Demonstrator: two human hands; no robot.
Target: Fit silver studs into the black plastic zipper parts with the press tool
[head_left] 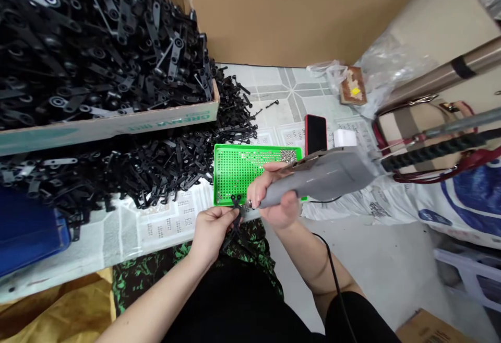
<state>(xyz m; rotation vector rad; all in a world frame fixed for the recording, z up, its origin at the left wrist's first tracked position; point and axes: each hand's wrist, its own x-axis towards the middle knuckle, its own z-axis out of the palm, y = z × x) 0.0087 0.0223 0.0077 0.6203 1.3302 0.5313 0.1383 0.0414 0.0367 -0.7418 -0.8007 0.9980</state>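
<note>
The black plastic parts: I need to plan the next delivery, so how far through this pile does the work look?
Early, by the look of it. No finished batch is clearly set apart in this view. In hand: the left hand holds one black part while the right hand presses a grey electric screwdriver to it. Left: a loose heap, a full cardboard box, and screws in the green tray.

A single view comes from a camera worn on the person's head, looking forward and steeply down, close over the lap. The fingers (225, 217) of the left hand (211, 231) sit just below the picture's middle, with the right hand (274, 202) just beside them. Beyond the fingers lies the green tray (235, 168), farther up a cardboard box (117, 121); forearms enter from the bottom edge. The wide lens bends the edges.
</note>
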